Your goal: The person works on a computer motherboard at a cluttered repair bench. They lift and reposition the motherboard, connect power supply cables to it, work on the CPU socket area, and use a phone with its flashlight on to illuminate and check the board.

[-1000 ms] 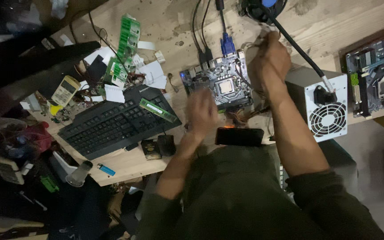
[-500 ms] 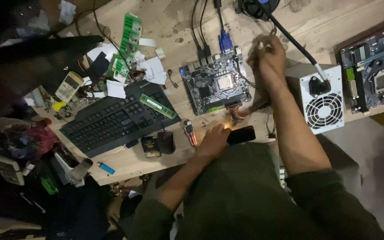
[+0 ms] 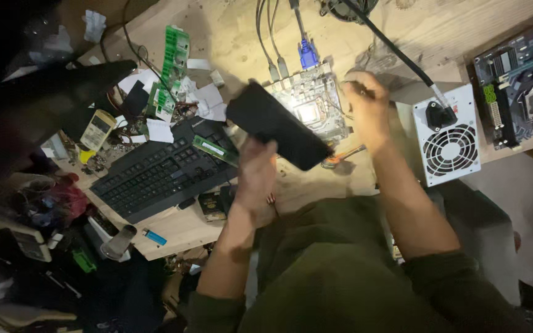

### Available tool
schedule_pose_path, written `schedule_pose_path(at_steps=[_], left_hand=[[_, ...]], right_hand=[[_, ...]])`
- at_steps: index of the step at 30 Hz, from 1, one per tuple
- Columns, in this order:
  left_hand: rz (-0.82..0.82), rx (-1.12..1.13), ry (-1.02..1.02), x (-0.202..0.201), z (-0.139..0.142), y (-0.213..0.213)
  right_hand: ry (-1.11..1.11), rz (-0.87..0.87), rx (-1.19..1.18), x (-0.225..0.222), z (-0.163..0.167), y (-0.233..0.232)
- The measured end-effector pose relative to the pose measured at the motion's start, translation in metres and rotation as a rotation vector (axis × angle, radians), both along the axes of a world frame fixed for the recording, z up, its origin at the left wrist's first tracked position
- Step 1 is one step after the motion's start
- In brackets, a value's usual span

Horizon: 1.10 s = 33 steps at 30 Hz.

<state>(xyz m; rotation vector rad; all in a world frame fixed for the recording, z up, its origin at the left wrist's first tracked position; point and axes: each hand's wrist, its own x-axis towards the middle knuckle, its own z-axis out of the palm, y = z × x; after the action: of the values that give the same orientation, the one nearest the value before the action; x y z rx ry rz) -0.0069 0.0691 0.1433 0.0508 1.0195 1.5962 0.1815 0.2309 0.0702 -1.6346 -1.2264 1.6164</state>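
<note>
Left hand [image 3: 257,176] grips a flat black phone-like slab [image 3: 279,125], lifted and tilted over the lit motherboard [image 3: 313,105] on the wooden bench [image 3: 235,37]. Right hand [image 3: 368,111] sits at the board's right edge, fingers curled around something thin; what it is, cannot tell. Hands apart. Black keyboard [image 3: 155,176] left of the board, white power supply [image 3: 448,139] right.

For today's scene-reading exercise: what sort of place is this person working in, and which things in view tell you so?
Most likely a computer repair bench. A bare motherboard lies cabled on the wooden table, a power supply unit sits beside it, and a black keyboard and loose green circuit boards lie around.
</note>
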Motion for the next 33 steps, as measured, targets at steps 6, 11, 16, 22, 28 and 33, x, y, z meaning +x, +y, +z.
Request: schedule_pose_path(at_steps=[6, 11, 16, 22, 28, 33], left_hand=[[0.158, 0.047, -0.131, 0.001, -0.003, 0.065], [0.117, -0.011, -0.054, 0.005, -0.019, 0.078], [0.096, -0.071, 0.050, 0.008, -0.044, 0.089], [0.104, -0.107, 0.069, 0.011, -0.081, 0.092], [0.043, -0.174, 0.068, 0.005, -0.100, 0.086], [-0.061, -0.177, 0.300, -0.004, -0.086, 0.088]], right_hand=[[0.030, -0.019, 0.167, -0.002, -0.022, 0.003], [-0.075, 0.033, 0.252, 0.000, -0.029, 0.005], [-0.049, 0.025, 0.129, -0.003, -0.036, 0.001], [0.011, 0.056, 0.227, 0.001, -0.053, 0.005], [0.152, -0.040, 0.051, 0.003, -0.067, 0.001], [0.088, -0.023, 0.111, -0.004, -0.070, 0.001]])
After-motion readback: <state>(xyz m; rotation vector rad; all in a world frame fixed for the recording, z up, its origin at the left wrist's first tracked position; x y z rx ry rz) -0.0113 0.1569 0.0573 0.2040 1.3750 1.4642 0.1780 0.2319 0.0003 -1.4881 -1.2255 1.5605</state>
